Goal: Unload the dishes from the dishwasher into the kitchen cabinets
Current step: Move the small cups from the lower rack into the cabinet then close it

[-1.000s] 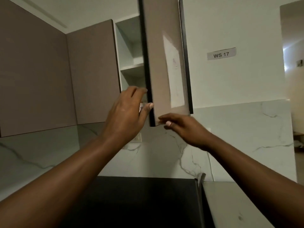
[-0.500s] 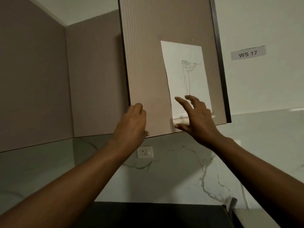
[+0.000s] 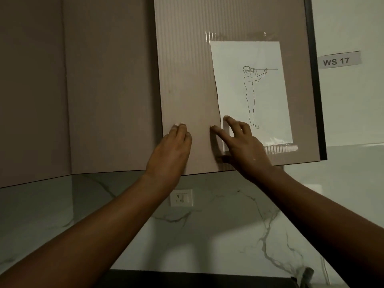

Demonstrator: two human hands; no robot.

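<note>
While both arms reach up from the bottom of the head view, the left hand (image 3: 170, 149) lies flat against the front of the cabinet door (image 3: 187, 80), its fingers straight and close together, fingertips pointing up near the door's lower left part. Its grip is open, with nothing held. The right hand (image 3: 242, 146) rests on the same door just to the right, fingers spread and straight, likewise an open grip; two fingertips overlap the lower left corner of a white paper sheet (image 3: 249, 96), and the thumb points left along the door's lower edge.

That sheet is fixed to the door under clear tape at top and bottom and carries a line drawing of a standing figure with arms raised forward. The door is a ribbed taupe panel with a dark right edge, and it faces the camera so that the cabinet's inside is hidden. More taupe cabinet fronts (image 3: 93, 90) run to the left, around a corner.

To the right of the door, a grey label (image 3: 338, 60) on the white wall reads "WS 17". Below the cabinets, a white marble-veined backsplash (image 3: 228, 225) holds a white wall socket (image 3: 181, 198), seen between the two forearms. A dark strip of worktop (image 3: 187, 279) shows at the bottom edge.

No dishes or dishwasher appear in this view.
</note>
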